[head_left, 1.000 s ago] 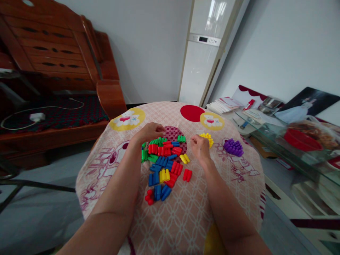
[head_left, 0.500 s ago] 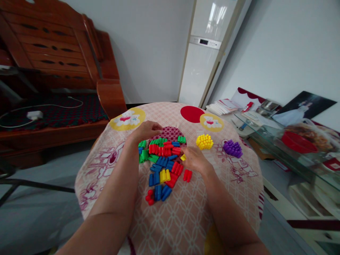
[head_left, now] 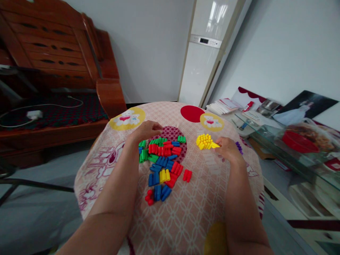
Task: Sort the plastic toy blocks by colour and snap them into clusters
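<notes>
My right hand (head_left: 227, 148) pinches a yellow toy building block (head_left: 215, 145) at the right side of a bunch of yellow blocks (head_left: 204, 141). Block and bunch look close together; whether they touch is hard to see. Purple blocks (head_left: 239, 147) are partly hidden behind that hand. Over the left back of a mixed pile, my left hand (head_left: 147, 130) hovers or rests with fingers loosely bent and nothing visible in them. The pile has green blocks (head_left: 145, 155), red blocks (head_left: 165, 151) and blue blocks (head_left: 162, 162). A yellow block (head_left: 164, 175) lies among the nearer ones.
A patterned cloth covers the round table (head_left: 196, 212). To the right stands a glass shelf (head_left: 268, 136) with papers, a photo and a red bowl (head_left: 299, 141). A wooden bench (head_left: 53, 56) is at the left, and a tall white air conditioner (head_left: 198, 67) stands behind.
My right hand has moved right from the pile to the yellow bunch, carrying the yellow block. It now hides most of the purple blocks. My left hand has stayed in place.
</notes>
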The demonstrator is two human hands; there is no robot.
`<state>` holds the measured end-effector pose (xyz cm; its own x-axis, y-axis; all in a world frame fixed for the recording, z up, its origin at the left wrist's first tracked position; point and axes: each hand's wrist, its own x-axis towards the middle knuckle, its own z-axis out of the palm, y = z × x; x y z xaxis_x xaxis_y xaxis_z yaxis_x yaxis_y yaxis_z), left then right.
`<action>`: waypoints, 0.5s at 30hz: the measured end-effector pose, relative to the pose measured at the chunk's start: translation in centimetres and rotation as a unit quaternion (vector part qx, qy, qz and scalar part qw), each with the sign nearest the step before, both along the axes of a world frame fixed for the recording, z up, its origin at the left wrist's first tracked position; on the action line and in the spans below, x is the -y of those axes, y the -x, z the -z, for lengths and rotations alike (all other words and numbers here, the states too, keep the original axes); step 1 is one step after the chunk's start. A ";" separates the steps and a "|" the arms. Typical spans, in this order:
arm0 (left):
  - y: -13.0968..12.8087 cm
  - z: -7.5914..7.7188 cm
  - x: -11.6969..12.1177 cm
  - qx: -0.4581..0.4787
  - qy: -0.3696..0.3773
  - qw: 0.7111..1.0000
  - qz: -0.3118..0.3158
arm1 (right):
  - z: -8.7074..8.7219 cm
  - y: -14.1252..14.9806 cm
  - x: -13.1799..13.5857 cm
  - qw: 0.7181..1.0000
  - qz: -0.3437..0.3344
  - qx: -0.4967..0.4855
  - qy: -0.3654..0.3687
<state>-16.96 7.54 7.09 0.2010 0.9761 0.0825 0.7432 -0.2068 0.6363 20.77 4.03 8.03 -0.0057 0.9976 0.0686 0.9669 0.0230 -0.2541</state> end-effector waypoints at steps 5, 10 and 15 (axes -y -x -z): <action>0.0 0.1 -0.1 0.001 -0.004 1.000 -0.003 | 0.3 -0.1 0.1 0.995 0.016 0.077 0.063; 0.1 0.0 0.0 -0.001 -0.005 1.000 -0.003 | 1.5 0.1 -0.6 0.998 -0.006 0.058 0.035; 0.4 0.2 -0.1 0.010 -0.004 1.000 -0.002 | 2.1 -0.4 -0.8 0.993 0.018 -0.022 0.115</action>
